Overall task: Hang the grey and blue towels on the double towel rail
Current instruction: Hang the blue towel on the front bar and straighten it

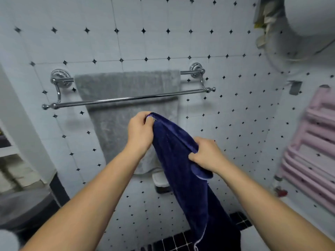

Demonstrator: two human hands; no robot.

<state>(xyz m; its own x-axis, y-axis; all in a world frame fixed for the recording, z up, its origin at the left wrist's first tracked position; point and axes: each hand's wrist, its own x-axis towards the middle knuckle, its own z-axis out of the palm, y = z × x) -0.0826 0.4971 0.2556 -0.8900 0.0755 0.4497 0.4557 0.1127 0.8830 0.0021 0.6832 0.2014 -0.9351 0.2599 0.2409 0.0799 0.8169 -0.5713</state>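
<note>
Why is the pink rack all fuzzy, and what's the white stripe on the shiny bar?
Head view: the pink rack at the right edge is blurred; the stripe along the front rail is glare off shiny metal; the blue towel looks sharper.

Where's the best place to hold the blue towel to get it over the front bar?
Along its top edge, coming in from the near side. The left hand pinches the upper end of the blue towel, the right hand grips further along that edge, and the rest hangs bunched. Spreading that edge should suit the bare front bar.
</note>
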